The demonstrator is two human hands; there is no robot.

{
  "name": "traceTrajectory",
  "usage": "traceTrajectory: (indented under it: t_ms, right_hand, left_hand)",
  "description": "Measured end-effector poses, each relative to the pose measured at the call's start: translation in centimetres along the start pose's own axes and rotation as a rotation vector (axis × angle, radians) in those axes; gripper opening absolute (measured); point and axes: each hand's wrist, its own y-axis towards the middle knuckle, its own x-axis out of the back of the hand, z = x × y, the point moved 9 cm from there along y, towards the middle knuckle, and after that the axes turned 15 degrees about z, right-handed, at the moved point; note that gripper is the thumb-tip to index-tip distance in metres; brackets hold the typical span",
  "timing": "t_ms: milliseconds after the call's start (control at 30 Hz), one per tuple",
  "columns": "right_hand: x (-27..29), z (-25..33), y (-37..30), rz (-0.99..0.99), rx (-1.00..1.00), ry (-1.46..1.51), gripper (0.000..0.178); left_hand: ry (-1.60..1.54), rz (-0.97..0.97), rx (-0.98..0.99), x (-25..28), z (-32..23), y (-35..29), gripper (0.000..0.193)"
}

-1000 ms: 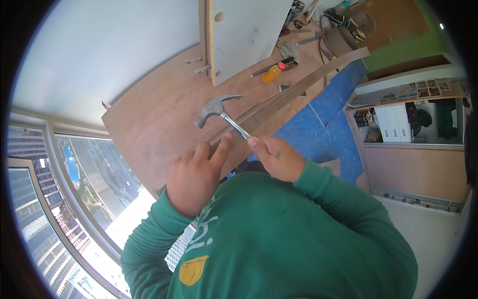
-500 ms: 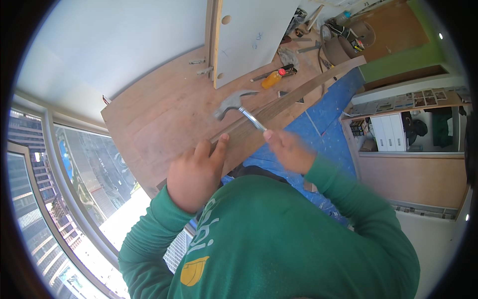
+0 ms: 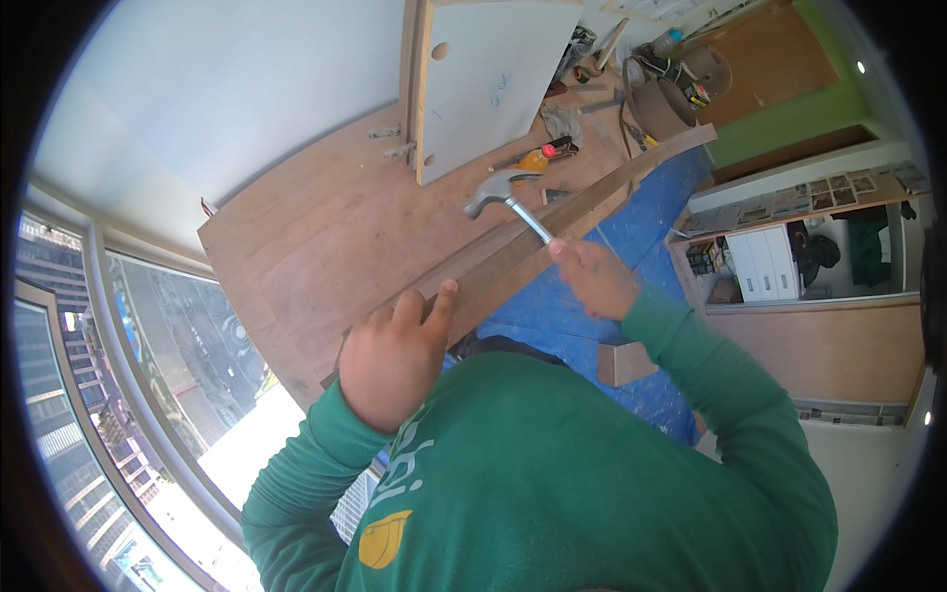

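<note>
My right hand (image 3: 595,278) is closed round the handle of a claw hammer (image 3: 530,219). The metal head is held above the long, narrow wooden board (image 3: 508,259), its claw pointing away to the right. Lower on the left, my left hand (image 3: 393,357) grips that board near its left end, with the fingers over the top and the thumb side hidden. The board lies slantwise along the front edge of a wooden worktop (image 3: 296,266) and stretches to the far right.
A white panel with holes (image 3: 483,89) stands at the back of the worktop. Behind the hammer is an orange bottle with a red cap (image 3: 537,159). Tools and a round brown tub (image 3: 663,107) sit farther right. Blue sheeting (image 3: 552,314) covers the floor; a window (image 3: 187,345) is at left.
My right hand and the hammer have shifted right. My left hand still holds the board, a little lower in view. A wooden block on the blue sheeting now shows more fully.
</note>
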Motion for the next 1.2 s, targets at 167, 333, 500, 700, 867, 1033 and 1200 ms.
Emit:
traceTrajectory:
  t_ms: [167,333,500,700,867,1033,1200]
  right_hand:
    - [8.7,-6.0,1.8,-0.166,-0.143,-0.012,0.060]
    - [8.6,-6.4,2.1,-0.176,-0.148,0.050,0.062]
    - [-2.0,-0.4,0.6,-0.015,0.196,-0.026,0.066]
    - [8.6,-6.8,1.8,-0.227,-0.156,-0.020,0.060]
    - [13.0,-10.3,4.7,-0.255,-0.029,0.211,0.057]
    - [12.4,-9.9,3.6,-0.327,0.241,0.554,0.051]
    - [11.8,-10.4,3.2,-0.293,0.349,0.640,0.044]
  left_hand:
    - [-0.027,-0.009,-0.023,0.1,-0.6,0.0,0.044]
    - [-0.011,-0.006,-0.006,0.2,-0.9,0.0,0.044]
    - [-0.025,0.000,0.010,-0.2,-0.2,-0.2,0.044]
    - [-0.055,0.024,0.012,0.6,0.1,0.4,0.043]
    - [-0.001,-0.018,-0.036,0.6,0.6,1.0,0.048]
    - [-0.040,0.069,-0.029,1.6,1.0,1.3,0.051]
    - [-0.073,0.070,0.149,2.1,2.6,-0.9,0.053]
